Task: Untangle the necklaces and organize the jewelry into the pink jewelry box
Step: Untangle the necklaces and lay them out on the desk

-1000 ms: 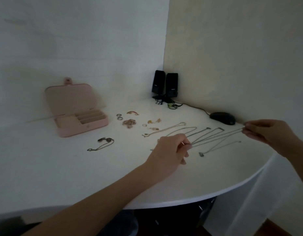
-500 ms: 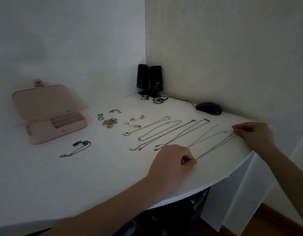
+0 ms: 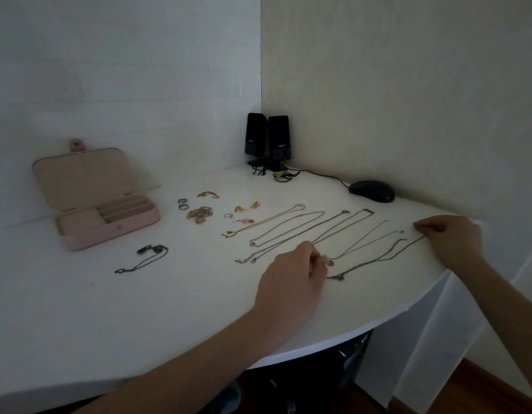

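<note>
Laying the last necklace (image 3: 378,259) flat on the white table (image 3: 139,309) was best done keeping it taut and apart from its neighbours. The pink jewelry box (image 3: 109,222) stood open far left, with bare tabletop between. The left hand (image 3: 291,279) and right hand (image 3: 451,237) pinched the chain's ends, just beside the table's curved edge.

Smooth, matt white tabletop (image 3: 79,318), faintly sheened near the necklaces (image 3: 303,231) of thin, dull grey and gold-toned metal chain. Matt pink jewelry box (image 3: 88,186), leather-like outside, soft-looking lining inside. Glossy black plastic speakers (image 3: 267,138) and mouse (image 3: 371,191).
</note>
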`<action>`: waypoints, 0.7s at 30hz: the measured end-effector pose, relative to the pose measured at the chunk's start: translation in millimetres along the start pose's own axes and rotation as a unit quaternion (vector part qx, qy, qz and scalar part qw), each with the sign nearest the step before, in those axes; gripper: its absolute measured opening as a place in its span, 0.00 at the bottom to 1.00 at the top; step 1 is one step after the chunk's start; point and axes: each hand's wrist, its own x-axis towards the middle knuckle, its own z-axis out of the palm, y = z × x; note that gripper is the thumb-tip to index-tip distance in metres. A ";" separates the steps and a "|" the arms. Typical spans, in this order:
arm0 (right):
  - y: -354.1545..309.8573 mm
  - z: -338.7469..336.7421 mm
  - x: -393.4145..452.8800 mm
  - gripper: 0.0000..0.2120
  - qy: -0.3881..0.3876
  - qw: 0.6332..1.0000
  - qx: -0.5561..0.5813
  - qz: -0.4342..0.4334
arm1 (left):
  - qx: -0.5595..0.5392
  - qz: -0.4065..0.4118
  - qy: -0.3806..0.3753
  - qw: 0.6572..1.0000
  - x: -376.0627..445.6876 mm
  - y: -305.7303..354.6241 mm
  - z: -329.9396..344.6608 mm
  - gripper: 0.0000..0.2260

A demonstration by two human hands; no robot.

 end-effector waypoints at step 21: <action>-31.3 -13.9 -52.9 0.22 -0.094 0.982 -0.140 -0.085 | -0.053 -0.002 -0.036 0.998 1.4 -5.8 2.2 0.05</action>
